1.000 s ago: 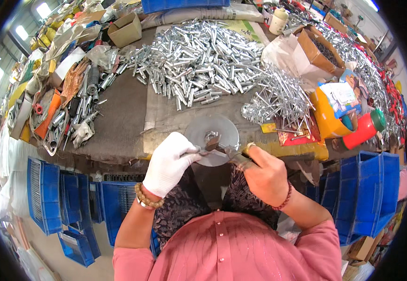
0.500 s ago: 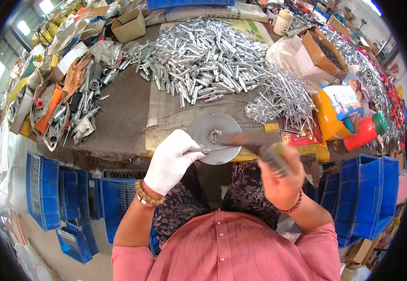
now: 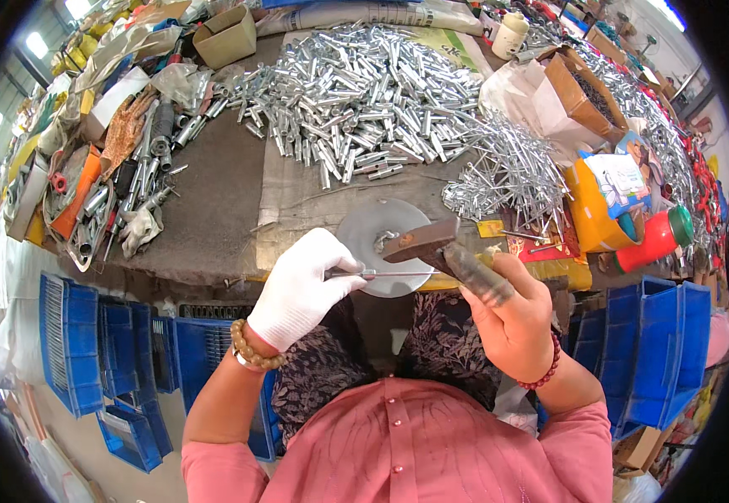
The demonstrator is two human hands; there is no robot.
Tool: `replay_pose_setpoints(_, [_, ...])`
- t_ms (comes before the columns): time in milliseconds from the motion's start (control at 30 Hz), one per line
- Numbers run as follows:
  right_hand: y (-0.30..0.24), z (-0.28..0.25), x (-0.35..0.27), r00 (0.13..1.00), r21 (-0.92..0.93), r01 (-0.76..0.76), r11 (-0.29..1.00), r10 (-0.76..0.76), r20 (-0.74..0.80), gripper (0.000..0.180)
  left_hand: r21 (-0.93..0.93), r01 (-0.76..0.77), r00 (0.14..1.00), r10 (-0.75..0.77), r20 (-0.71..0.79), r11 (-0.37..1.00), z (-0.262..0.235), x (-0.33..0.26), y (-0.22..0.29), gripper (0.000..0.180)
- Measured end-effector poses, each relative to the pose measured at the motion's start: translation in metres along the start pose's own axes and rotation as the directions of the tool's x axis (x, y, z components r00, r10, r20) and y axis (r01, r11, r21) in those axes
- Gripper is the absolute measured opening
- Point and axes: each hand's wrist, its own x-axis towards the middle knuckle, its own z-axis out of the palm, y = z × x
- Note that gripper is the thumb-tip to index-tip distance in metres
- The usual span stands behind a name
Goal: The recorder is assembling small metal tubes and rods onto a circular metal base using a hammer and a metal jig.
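My left hand, in a white glove, pinches a small metal sleeve with a thin rod sticking out to the right. The rod lies across the lower part of a round grey metal disc at the bench's near edge. My bare right hand is wrapped round the handle of a hammer. Its dark, worn head is over the right side of the disc, just above the rod. Beyond the disc lies a big heap of silvery metal sleeves, with a pile of thin metal pins to its right.
Hand tools and an orange-handled piece crowd the bench's left. On the right stand a yellow container, a red bottle with a green lid and a cardboard box. Blue bins sit below the bench on both sides.
The hammer was blurred by motion and now shows sharply, its head tilted over the disc. My left hand has shifted slightly left, still pinching the sleeve and rod.
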Motion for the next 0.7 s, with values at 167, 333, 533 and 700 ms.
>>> replay_pose_setpoints(167, [0.012,0.019,-0.007,0.991,-0.11,0.085,0.99,-0.072,0.114,0.045,0.032,-0.003,1.0,0.002,0.019,0.999,-0.003,0.004,0.006,0.019])
replay_pose_setpoints(333, [0.005,0.017,0.004,0.997,-0.096,0.081,0.992,-0.082,-0.003,0.042,0.062,-0.023,1.0,0.023,0.011,0.998,-0.002,0.004,0.001,0.022])
replay_pose_setpoints(533, [0.016,0.026,-0.008,0.975,-0.187,0.12,0.975,-0.08,0.208,0.043,0.06,-0.033,0.999,0.033,0.002,0.998,-0.003,0.006,0.003,0.023])
replay_pose_setpoints(700, [0.017,0.023,0.012,0.984,-0.021,-0.086,0.996,0.088,0.154,0.022,-0.004,0.063,0.997,-0.063,0.043,0.998,-0.001,0.004,0.002,0.02])
